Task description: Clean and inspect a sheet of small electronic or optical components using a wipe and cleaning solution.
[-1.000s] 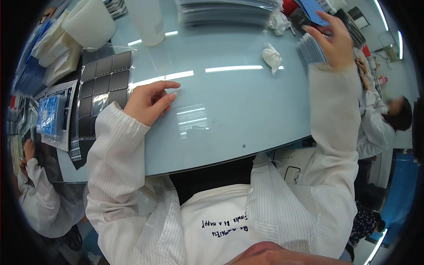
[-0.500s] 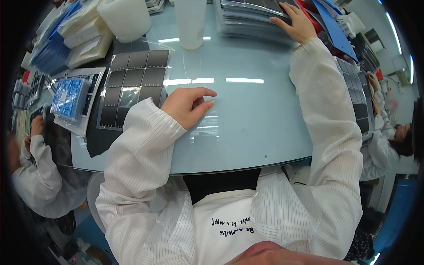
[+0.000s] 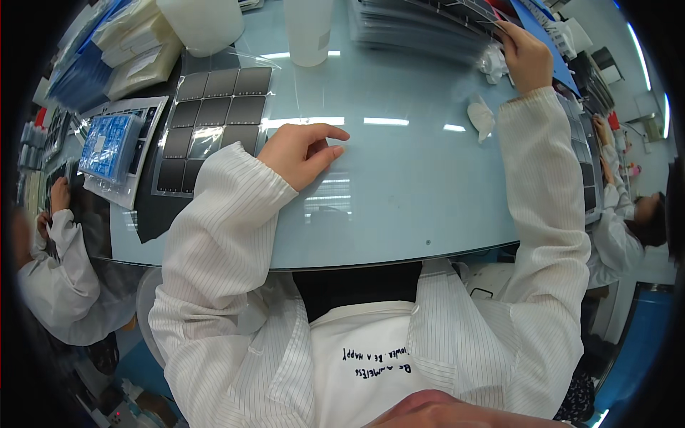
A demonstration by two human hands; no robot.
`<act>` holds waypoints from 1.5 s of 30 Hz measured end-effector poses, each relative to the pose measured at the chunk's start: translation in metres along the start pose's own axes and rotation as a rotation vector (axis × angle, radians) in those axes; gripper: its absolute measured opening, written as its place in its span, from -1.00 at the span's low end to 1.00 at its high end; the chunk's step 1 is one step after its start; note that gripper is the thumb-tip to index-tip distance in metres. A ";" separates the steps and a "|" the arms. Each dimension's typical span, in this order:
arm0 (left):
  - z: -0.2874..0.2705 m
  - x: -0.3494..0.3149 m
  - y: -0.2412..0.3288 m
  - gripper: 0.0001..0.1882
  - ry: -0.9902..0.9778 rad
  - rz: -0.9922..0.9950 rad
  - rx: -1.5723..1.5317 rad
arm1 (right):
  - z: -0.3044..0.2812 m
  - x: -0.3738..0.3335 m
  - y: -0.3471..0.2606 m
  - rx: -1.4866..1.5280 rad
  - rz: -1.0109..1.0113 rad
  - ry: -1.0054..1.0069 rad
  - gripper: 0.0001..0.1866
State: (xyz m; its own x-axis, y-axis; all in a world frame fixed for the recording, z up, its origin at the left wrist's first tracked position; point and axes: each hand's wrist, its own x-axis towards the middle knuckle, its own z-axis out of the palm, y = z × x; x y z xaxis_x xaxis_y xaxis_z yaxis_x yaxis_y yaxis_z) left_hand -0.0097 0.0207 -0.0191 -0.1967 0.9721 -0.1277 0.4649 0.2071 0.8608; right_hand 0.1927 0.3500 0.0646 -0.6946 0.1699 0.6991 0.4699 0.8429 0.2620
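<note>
My left hand (image 3: 300,155) rests on the glass tabletop (image 3: 385,207), palm inward. Its index finger and thumb are apart, with nothing between them. Beside it, partly under my left sleeve, lies a clear-covered sheet of dark rectangular panels (image 3: 207,114). At the far right my right hand (image 3: 526,57) pinches the right edge of a dark gridded sheet (image 3: 467,10), tilted up from the top of a stack of clear-edged sheets (image 3: 414,32). The far part of that sheet is cut off by the picture's edge.
A crumpled white wad (image 3: 481,118) and crinkled clear plastic (image 3: 492,64) lie near the stack. A white tub (image 3: 203,25) and a translucent cup (image 3: 308,32) stand at the back. Blue packaged pieces (image 3: 110,146) sit at left. Co-workers sit on both sides.
My right hand has moved right and slightly nearer, lifting the top sheet's right edge. The white wad and clear plastic have come into sight. My left hand stays about where it was.
</note>
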 end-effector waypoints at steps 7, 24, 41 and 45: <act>-0.009 0.004 0.001 -0.64 -0.175 -0.120 -0.843 | -0.070 -0.042 -0.054 0.487 -0.215 0.415 -0.82; -0.013 -0.001 -0.008 -0.65 -0.053 -0.088 -0.563 | -0.053 -0.095 -0.130 0.404 -0.276 0.236 -0.81; -0.019 -0.005 -0.006 -0.70 0.157 0.087 -0.379 | -0.049 -0.106 -0.108 1.484 0.652 -0.816 -0.85; -0.021 -0.007 -0.006 -0.72 0.285 0.094 -0.464 | -0.057 -0.103 -0.103 1.572 0.704 -0.840 -0.83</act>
State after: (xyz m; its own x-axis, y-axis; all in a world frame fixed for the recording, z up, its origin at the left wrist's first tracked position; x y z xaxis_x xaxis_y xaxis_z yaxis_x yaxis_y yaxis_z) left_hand -0.0293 0.0103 -0.0133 -0.4283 0.9026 0.0426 0.0753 -0.0113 0.9971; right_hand 0.2464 0.2166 0.0034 -0.8988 0.3972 -0.1853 0.2329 0.0746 -0.9696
